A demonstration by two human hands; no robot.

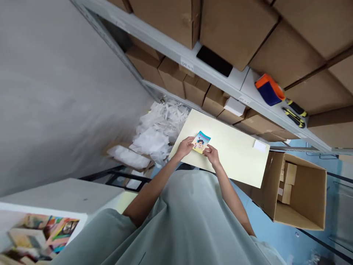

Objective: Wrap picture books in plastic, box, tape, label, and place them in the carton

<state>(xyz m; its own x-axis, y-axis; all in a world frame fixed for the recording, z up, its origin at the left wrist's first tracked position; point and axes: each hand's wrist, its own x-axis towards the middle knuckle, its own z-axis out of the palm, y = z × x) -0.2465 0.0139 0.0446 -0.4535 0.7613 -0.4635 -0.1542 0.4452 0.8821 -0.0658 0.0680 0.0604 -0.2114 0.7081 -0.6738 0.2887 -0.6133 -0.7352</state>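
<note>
From my end, nearest first: pale green shirt [190, 217] fills bottom centre, both bare forearms reaching forward from it. Lower left, I see a white cabinet [71, 195] with colourful books [59, 230] in its open side, blurred.

Left hand [185, 146]: fingers mostly closed, pinching the left edge of a small booklet [201, 142]. Right hand [211, 154]: partly closed, thumb and fingertips on the booklet's lower right corner. Booklet is between the hands, over the left part of a pale yellow table [234, 156], cover up, blue top, yellow bottom, cartoon figure. I can't tell if it touches the tabletop.

White card [259, 146] lies near the table's right end. Just beyond that end, an open cardboard box [307, 200] with small cartons [289, 173] inside. Left of the table I get a heap of white plastic scraps [153, 140].

Behind the table, a metal shelf [162, 48]: brown boxes [231, 29] on the upper level, more below. On the upper ledge, a flat black thing [214, 60], an orange and blue tape dispenser [269, 90], two yellow-black cutters [293, 117]. Grey wall [55, 92] at left.
</note>
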